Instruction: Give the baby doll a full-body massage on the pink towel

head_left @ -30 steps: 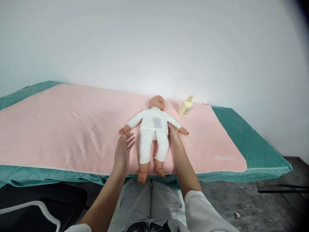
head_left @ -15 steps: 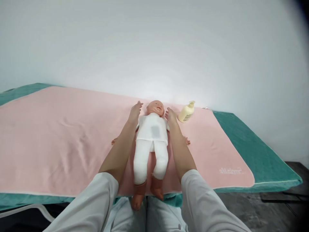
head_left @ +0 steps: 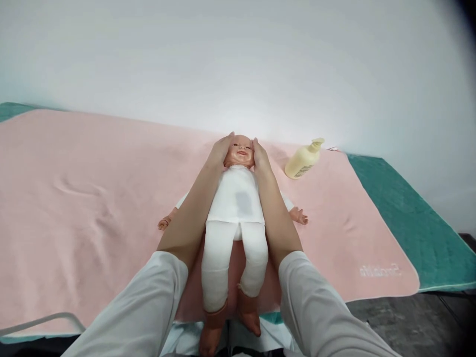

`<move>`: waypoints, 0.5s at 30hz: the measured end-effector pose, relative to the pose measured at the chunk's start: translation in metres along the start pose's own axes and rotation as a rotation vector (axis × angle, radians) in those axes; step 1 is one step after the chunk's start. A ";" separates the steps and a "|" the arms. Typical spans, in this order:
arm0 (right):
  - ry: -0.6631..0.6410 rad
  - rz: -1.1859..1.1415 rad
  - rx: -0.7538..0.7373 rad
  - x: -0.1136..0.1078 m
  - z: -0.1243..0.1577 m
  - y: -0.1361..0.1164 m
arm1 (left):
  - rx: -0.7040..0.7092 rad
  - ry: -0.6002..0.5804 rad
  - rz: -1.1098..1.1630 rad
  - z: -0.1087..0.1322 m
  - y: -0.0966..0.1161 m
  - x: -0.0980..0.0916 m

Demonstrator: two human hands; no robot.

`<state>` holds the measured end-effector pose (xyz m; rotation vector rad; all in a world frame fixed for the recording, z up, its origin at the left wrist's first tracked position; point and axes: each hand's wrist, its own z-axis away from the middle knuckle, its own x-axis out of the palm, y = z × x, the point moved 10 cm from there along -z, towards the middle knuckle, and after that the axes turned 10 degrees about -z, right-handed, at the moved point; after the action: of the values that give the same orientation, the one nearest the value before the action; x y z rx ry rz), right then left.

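A baby doll (head_left: 236, 198) in a white top and white trousers lies face up on a pink blanket (head_left: 122, 198), its feet toward me. My left hand (head_left: 222, 149) rests against the left side of the doll's head, and my right hand (head_left: 260, 154) against the right side. The head is cupped between both palms. Only some fingertips show; the other fingers are partly hidden at the head. My forearms run along both sides of the doll's body and cover parts of its arms.
A cream pump bottle (head_left: 303, 159) stands on the blanket to the right of the doll's head. Beneath the blanket is a green padded surface (head_left: 412, 218). A pale wall rises behind. A curved light bar (head_left: 55, 317) is at the lower left.
Both my hands have moved inward from beside the doll's head onto its sides. The head has turned from tilted right to nearly upright. The view has come closer.
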<state>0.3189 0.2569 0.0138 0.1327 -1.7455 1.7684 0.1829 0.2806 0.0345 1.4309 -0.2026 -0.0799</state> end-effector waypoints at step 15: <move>0.088 -0.044 -0.132 -0.012 0.021 0.000 | 0.025 0.116 -0.020 0.014 -0.007 -0.009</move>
<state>0.3209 0.2329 0.0103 0.0363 -1.7761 1.5982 0.1717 0.2673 0.0287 1.4578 -0.0941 -0.0111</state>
